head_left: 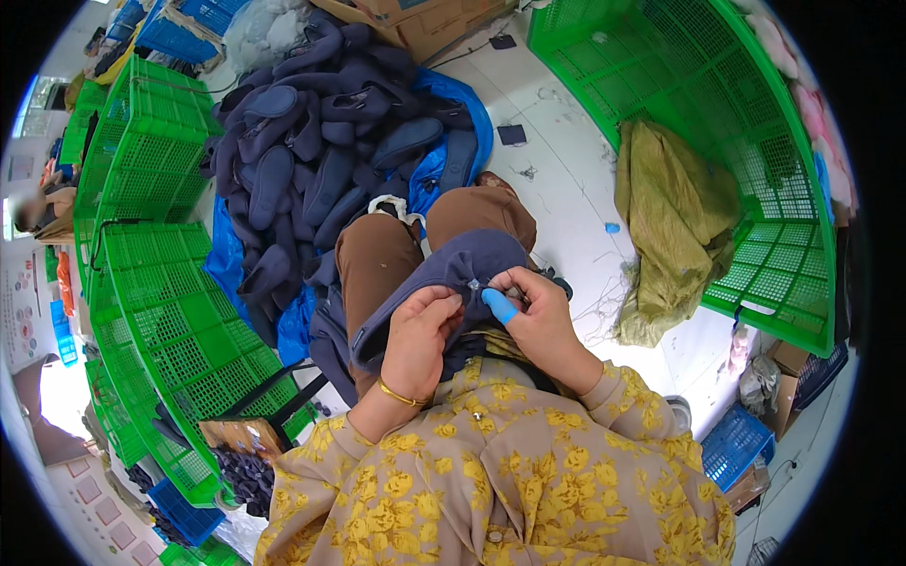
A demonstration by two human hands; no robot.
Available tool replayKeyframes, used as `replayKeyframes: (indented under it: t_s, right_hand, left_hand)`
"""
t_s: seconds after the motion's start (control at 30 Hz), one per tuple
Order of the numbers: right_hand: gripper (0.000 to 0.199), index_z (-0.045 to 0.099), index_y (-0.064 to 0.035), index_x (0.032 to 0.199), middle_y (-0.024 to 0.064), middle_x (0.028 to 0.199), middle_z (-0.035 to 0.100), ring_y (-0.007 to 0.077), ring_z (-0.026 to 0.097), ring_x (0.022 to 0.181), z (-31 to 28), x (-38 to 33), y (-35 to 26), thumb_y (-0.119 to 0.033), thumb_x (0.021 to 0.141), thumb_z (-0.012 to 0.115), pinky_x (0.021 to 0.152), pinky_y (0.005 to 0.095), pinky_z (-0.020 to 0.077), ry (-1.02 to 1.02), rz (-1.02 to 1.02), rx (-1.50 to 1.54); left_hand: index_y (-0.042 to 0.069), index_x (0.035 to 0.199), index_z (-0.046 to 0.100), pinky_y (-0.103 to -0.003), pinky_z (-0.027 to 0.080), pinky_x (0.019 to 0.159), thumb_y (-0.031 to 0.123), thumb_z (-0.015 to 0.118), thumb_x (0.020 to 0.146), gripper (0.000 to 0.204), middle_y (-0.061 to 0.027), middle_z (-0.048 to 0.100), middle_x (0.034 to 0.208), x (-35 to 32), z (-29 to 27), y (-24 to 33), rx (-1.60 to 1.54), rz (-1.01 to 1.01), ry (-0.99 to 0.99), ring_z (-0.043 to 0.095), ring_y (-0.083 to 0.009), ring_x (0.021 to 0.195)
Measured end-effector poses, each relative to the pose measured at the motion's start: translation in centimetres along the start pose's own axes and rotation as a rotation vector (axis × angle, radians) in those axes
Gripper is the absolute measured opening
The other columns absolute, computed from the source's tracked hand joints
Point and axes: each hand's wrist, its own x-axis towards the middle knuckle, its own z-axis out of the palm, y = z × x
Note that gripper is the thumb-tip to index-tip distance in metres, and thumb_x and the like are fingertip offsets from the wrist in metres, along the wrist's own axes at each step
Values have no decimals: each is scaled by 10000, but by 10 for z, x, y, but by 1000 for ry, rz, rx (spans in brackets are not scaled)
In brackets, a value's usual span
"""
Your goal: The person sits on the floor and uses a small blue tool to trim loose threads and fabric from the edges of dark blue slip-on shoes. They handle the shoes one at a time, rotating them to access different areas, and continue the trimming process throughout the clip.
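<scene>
A navy fabric slipper [415,283] lies across my lap, on my brown trousers [377,255]. My left hand [415,344], with a gold bangle at the wrist, is closed on its near side, thumb and forefinger bent together. On the far right part of the slipper sits a small pale shiny bit [474,284]. Right beside that bit, my right hand [543,316] is closed in a pinch, a blue cover on one finger. Whatever is between its fingertips is too small to make out. More navy fabric lies under my left forearm.
A heap of navy slippers [311,141] on a blue sheet [472,99] spreads ahead to the left. Green plastic crates [160,311] line the left; another large green crate [679,85] stands right, with an olive sack [670,217] against it. Thread scraps litter the white floor [566,170].
</scene>
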Motion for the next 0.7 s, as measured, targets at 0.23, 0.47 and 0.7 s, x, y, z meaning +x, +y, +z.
replayKeyframes:
  t_s: [0.23, 0.47, 0.7]
  right_hand:
    - [100, 632, -17, 882, 46, 679, 549, 113, 434, 569, 2, 0, 1, -74, 844, 705, 537, 283, 383, 29, -28, -19]
    - [123, 627, -33, 896, 93, 754, 618, 197, 552, 583, 3, -2, 4, -100, 839, 713, 550, 317, 436, 55, -110, -108]
    - [121, 629, -36, 903, 96, 776, 627, 202, 572, 593, 4, -4, 6, -105, 843, 709, 552, 314, 446, 72, -143, -117]
  left_hand:
    - [43, 1021, 616, -288, 464, 847, 94, 619, 915, 118, -35, 637, 955, 1, 0, -2, -10, 7, 7, 591, -144, 892]
    - [28, 955, 648, -230, 457, 761, 81, 666, 887, 89, -13, 637, 899, 0, 8, 1, 10, 15, 25, 571, -88, 817]
    - [35, 936, 646, -209, 435, 705, 94, 694, 872, 99, 5, 625, 856, -1, 14, 2, 13, 17, 64, 539, -68, 751]
